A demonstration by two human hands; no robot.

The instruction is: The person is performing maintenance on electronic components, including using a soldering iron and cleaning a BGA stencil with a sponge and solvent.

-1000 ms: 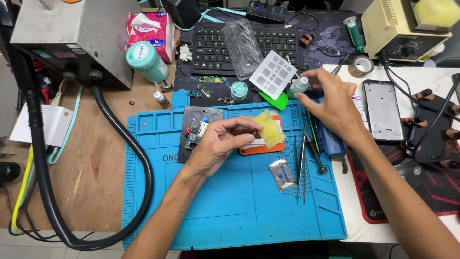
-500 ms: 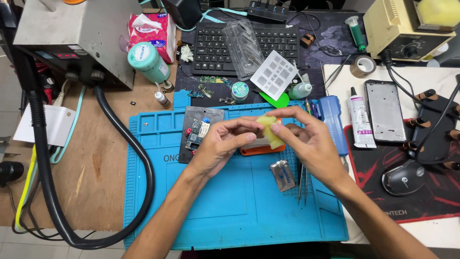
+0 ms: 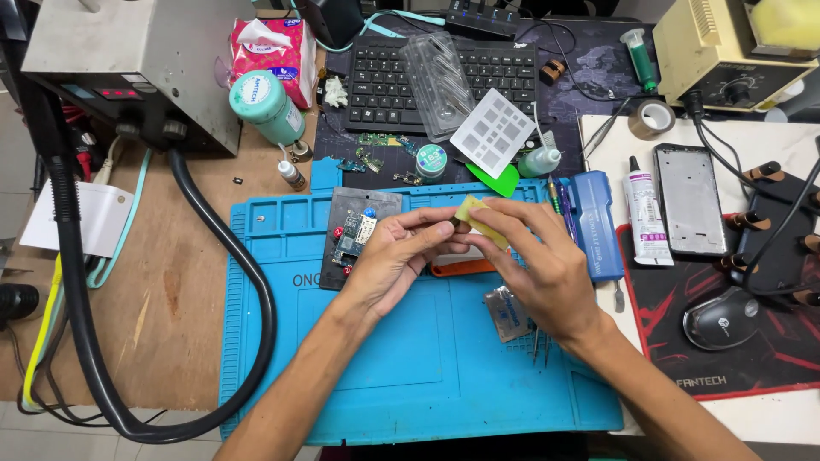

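My left hand [image 3: 400, 256] and my right hand [image 3: 538, 269] meet over the blue work mat [image 3: 384, 376]. Between their fingertips they hold a small pale yellow piece [image 3: 478, 215], like a bit of cloth or sponge. Under the hands lies an orange-edged flat part [image 3: 461, 267], mostly hidden. A dark jig holding a small circuit board [image 3: 357, 235] sits just left of my left hand. A small silver foil packet [image 3: 506, 312] lies on the mat below my right hand.
Black keyboard [image 3: 401, 72], clear plastic tray [image 3: 437, 72], stencil sheet [image 3: 493, 132], green pick [image 3: 500, 181], small bottle [image 3: 540, 160] lie behind. Blue case [image 3: 594, 222], glue tube [image 3: 642, 209], phone frame [image 3: 688, 198], mouse [image 3: 717, 320] are right. Thick black hose [image 3: 248, 282] loops left.
My right hand came back from the small bottle at the rear right to the mat's middle and joined my left hand on the yellow piece, which is now lifted slightly.
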